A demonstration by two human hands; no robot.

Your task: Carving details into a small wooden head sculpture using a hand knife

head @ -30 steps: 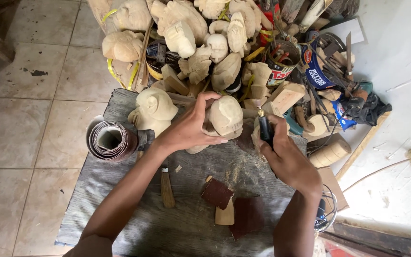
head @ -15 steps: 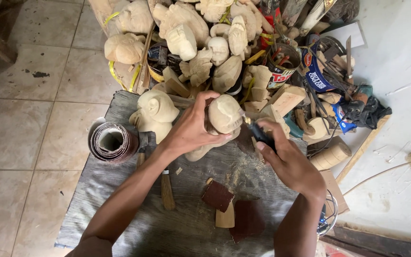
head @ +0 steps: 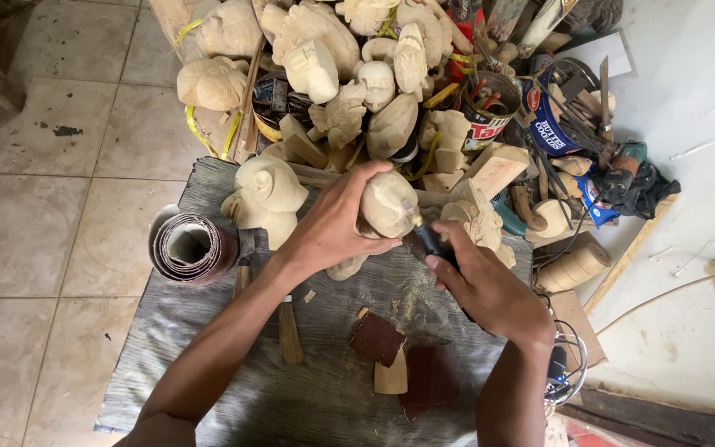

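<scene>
Carving point(head: 388, 201) in left hand point(head: 333, 232) grip, right hand point(head: 482, 285) w/ tool point(head: 425, 237) touching.

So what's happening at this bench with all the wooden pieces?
A person is working on a pale, rounded wooden carving. The left hand grips it against the grey weathered workbench, while the right hand presses a dark-handled tool to its side. Sawdust lies beneath. A roll of reddish-brown sandpaper stands to the left, and a heap of unfinished pale carvings lies beyond.
</scene>
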